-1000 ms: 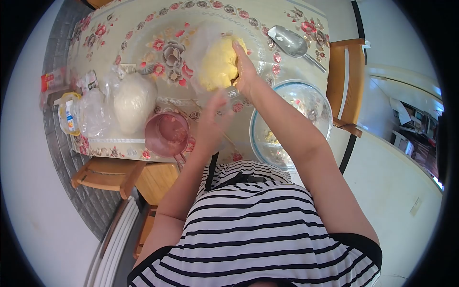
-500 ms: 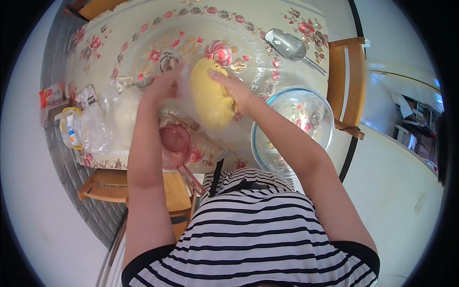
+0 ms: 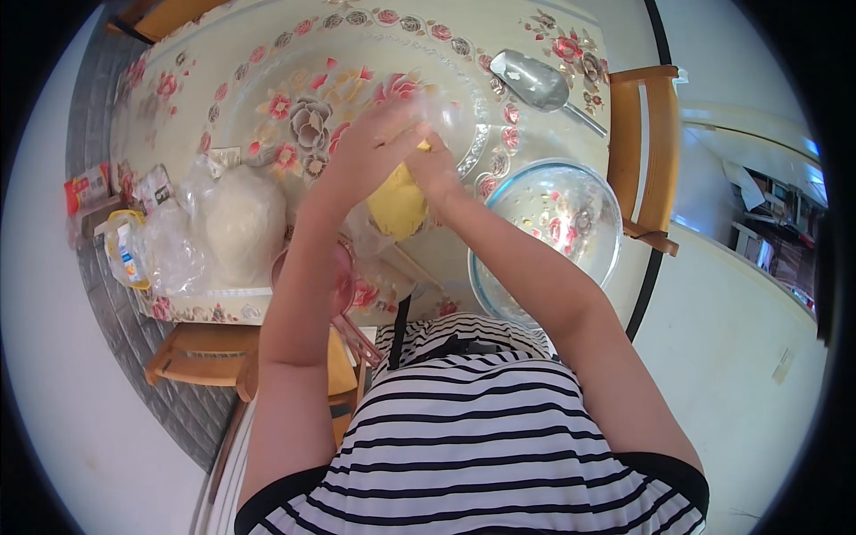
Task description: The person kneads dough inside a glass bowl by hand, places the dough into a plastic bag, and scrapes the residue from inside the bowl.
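A yellow lump of dough (image 3: 398, 207) with clear plastic film about it is between my hands over the floral tablecloth. My left hand (image 3: 370, 147) reaches over its upper side, fingers bent round toward the top of the dough and the plastic. My right hand (image 3: 431, 168) grips the dough's upper right side, its fingertips close to those of my left hand. Both hands partly hide the dough. To the right stands a clear glass bowl (image 3: 508, 192) with small yellow bits inside.
A metal scoop (image 3: 533, 82) lies at the upper right. On the left are a bag of pale dough (image 3: 239, 223), a crumpled plastic bag (image 3: 171, 250), a yellow-rimmed container (image 3: 127, 250) and a red packet (image 3: 86, 189). A pink pan (image 3: 343, 281) is partly behind my left arm. Wooden chairs (image 3: 644, 160) flank the table.
My left hand has swung up and right from beside the plastic to the top of the dough. The dough first came down toward me and now is mostly covered by both hands.
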Demonstrator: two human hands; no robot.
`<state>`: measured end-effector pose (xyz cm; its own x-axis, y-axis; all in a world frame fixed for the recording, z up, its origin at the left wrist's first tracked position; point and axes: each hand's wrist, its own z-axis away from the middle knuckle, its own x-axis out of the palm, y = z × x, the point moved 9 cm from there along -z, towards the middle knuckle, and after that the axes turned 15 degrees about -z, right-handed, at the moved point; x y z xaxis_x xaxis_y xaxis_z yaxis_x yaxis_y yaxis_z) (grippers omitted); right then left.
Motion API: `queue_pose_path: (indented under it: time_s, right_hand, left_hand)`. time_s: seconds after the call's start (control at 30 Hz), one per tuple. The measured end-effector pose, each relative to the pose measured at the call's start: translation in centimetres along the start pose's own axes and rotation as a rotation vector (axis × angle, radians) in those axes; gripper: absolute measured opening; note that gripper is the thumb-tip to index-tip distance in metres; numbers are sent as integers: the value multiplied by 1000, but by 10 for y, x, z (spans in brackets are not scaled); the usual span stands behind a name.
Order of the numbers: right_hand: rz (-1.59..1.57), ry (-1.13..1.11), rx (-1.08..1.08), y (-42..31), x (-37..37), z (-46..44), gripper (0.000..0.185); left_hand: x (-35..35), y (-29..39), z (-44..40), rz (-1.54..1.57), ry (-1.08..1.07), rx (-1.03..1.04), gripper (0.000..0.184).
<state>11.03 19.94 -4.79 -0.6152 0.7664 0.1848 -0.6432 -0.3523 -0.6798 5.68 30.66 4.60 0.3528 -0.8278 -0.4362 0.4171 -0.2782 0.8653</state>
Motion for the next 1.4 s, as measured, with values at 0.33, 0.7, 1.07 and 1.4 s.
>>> queue_pose_path:
  time_s: [0.33,0.7,1.07,1.4]
  right_hand:
    - [-376,158,155,17,-28,-24,73]
    - [-780,286,34,-11,-23,-13,93]
    - [-333,-121,50,-61,-16,37,54]
    - [-116,-9,-188,-39,-258,105,36]
  left_hand:
    - [25,-102,113,383,421,-677,91]
    - [65,-36,149,898,408,-457,8]
    - [31,-42,120,1157,388,-372,9]
    - [27,-7,175,739,660,-459,26]
